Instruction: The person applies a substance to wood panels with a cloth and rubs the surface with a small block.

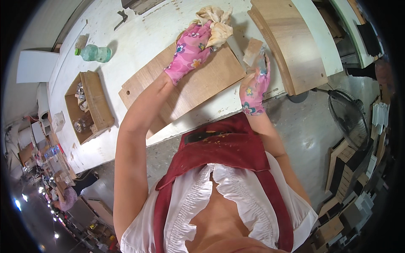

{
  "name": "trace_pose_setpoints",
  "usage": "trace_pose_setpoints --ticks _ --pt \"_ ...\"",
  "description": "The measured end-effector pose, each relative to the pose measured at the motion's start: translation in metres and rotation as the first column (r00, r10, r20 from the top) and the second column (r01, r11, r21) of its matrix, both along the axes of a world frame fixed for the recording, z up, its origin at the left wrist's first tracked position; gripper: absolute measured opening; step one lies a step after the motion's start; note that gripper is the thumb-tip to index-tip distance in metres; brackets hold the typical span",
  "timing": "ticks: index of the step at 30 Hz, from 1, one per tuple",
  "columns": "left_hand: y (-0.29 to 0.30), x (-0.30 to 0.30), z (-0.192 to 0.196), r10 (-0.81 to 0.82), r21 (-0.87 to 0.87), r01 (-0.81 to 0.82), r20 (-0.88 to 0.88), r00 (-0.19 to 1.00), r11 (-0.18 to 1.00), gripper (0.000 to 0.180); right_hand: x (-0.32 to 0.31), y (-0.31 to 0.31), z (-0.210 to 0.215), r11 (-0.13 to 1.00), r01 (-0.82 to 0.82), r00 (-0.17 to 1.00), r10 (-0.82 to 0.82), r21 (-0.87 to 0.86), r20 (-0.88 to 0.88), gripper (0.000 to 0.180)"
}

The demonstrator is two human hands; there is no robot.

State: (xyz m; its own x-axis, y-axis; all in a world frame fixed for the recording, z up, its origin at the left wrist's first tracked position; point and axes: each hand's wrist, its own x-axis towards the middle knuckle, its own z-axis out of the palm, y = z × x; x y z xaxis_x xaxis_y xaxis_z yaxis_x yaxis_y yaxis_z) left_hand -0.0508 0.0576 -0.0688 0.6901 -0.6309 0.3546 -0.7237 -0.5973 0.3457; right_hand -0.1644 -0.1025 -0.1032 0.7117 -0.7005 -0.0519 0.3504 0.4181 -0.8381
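My left hand [190, 52], in a pink flowered glove, is closed on a crumpled cream cloth [216, 27]. The cloth lies over the far edge of a wood-grain panel [202, 80] that rests slantwise on the white worktable [143, 40]. Past the panel's right end, my right hand [256, 84] wears a matching glove with greyish stains on its fingers. It grips a small flat tan block [253, 47], whose exact kind I cannot make out.
Several curved-edge wood-grain panels [291, 46] lie stacked at the right. On the left are a greenish plastic bottle [95, 53] and an open cardboard box [100, 103] of small parts. A black fan [348, 114] stands beyond the table's right side. A person [67, 198] is at the far left.
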Motion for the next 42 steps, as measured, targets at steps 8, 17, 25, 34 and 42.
trace_pose_setpoints --ticks 8,17,25,34,42 --pt "-0.019 -0.04 -0.017 -0.376 -0.284 0.337 -0.097 0.921 0.898 0.052 0.005 -0.015 -0.066 1.0 0.013 0.999 -0.014 0.015 0.03 0.05" --pt "0.001 -0.061 -0.015 -0.705 -0.372 0.613 -0.197 0.681 0.697 0.042 0.002 -0.042 -0.061 0.922 -0.155 0.986 0.122 -0.355 -0.114 0.04" --pt "0.0 -0.077 -0.028 -0.799 -0.397 0.712 -0.107 0.591 0.58 0.042 0.054 0.008 0.075 0.574 -0.675 0.68 0.728 -0.463 -0.091 0.037" --pt "0.049 -0.123 -0.025 -0.603 -0.477 0.37 -0.604 0.521 0.797 0.048 0.105 0.066 0.033 0.24 -0.585 0.712 0.61 -0.775 -0.349 0.039" --pt "0.218 -0.2 -0.012 -0.471 -0.445 0.288 -0.384 0.794 0.848 0.039 0.107 0.062 0.024 0.298 -0.638 0.67 0.669 -0.71 -0.321 0.041"
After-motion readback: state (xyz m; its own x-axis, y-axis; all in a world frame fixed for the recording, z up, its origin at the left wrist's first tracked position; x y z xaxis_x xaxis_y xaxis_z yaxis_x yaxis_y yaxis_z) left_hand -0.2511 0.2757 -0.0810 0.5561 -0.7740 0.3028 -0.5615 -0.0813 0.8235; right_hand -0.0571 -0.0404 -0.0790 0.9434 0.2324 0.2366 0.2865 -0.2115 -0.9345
